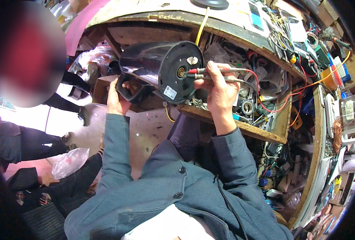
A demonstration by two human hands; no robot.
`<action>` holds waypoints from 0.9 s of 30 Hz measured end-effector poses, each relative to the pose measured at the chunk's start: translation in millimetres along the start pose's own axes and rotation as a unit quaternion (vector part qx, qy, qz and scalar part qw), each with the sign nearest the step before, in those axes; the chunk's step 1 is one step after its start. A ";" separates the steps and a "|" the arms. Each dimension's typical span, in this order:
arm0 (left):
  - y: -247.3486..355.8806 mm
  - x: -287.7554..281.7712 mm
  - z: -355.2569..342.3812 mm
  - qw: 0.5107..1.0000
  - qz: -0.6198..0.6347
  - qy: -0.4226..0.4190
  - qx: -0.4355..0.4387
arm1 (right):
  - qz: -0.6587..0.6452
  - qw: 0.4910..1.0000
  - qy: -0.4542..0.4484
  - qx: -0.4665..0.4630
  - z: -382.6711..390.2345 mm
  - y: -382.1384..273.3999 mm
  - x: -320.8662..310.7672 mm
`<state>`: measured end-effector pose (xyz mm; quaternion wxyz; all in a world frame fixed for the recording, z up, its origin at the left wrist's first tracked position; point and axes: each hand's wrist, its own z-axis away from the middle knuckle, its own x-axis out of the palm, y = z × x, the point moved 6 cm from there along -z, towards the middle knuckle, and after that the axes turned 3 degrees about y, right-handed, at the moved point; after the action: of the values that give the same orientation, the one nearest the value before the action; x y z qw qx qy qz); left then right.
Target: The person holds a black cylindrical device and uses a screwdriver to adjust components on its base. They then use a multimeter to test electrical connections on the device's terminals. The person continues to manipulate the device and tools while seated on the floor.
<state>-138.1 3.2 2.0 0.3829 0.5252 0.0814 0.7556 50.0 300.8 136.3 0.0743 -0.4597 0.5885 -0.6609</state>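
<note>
A black electric kettle (pixel 143 58) lies tipped on its side in the air, its round base turned to the right. My left hand (pixel 118 98) is wrapped round its black handle (pixel 136 91). In my right hand (pixel 220 90) are two multimeter probes, one with a red tip (pixel 197 71) and one black-and-grey (pixel 203 76), held together like chopsticks. Their points are at the brass-coloured ring connector (pixel 181 72) in the middle of the base; whether they touch it I cannot tell. A white label (pixel 170 92) sits low on the base.
An open wooden drawer (pixel 241 127) full of tools and parts is below the workbench (pixel 233 26). Red and black leads (pixel 275 109) run right from the probes. A black round kettle stand (pixel 210 4) with a yellow cord lies on the bench. People sit and stand at left, one holding a plastic bag (pixel 70 163).
</note>
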 end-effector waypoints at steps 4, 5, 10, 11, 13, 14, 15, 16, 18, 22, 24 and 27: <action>-1.7 8.8 8.6 0.999 -0.031 -0.017 0.006 | -0.017 1.000 -0.009 -0.004 -4.7 1.1 0.8; 0.0 5.3 6.2 0.999 -0.036 -0.019 0.012 | -0.015 1.000 -0.008 0.002 -4.3 0.5 1.1; 18.4 4.0 14.2 0.976 -0.171 -0.104 0.080 | 0.007 0.999 -0.042 0.003 -8.2 -8.0 7.8; 19.2 12.8 18.2 0.967 -0.205 -0.130 0.077 | 0.036 0.998 -0.053 0.001 -9.1 -9.5 5.5; 27.0 6.6 4.8 0.943 -0.300 -0.113 0.088 | 0.045 0.997 -0.068 0.006 -9.2 -10.6 8.0; 29.1 2.5 -2.1 0.928 -0.346 -0.106 0.091 | 0.045 0.996 -0.079 0.000 -9.7 -10.8 9.7; 27.9 13.2 2.5 0.920 -0.368 -0.098 0.091 | 0.046 0.995 -0.086 -0.007 -9.1 -10.8 10.7; 27.6 15.1 0.0 0.905 -0.404 -0.083 0.102 | 0.048 0.994 -0.093 -0.014 -8.3 -10.4 12.6; 31.2 18.3 -6.8 0.870 -0.473 -0.051 0.128 | 0.058 0.992 -0.111 -0.027 -6.0 -12.7 15.9; 29.3 28.1 -19.7 0.812 -0.550 -0.066 0.185 | 0.091 0.988 -0.125 -0.018 -5.8 -16.2 14.2; 30.2 37.3 -22.9 0.804 -0.566 -0.090 0.159 | 0.104 0.985 -0.133 -0.017 -6.4 -20.3 15.1; 25.9 29.9 -43.5 0.817 -0.526 -0.114 0.205 | 0.134 0.979 -0.154 -0.017 -6.7 -29.6 18.4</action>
<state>-192.7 17.2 18.5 0.6121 0.5512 0.4544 0.3391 48.0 302.6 171.7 0.2439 -0.4741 0.6371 -0.5567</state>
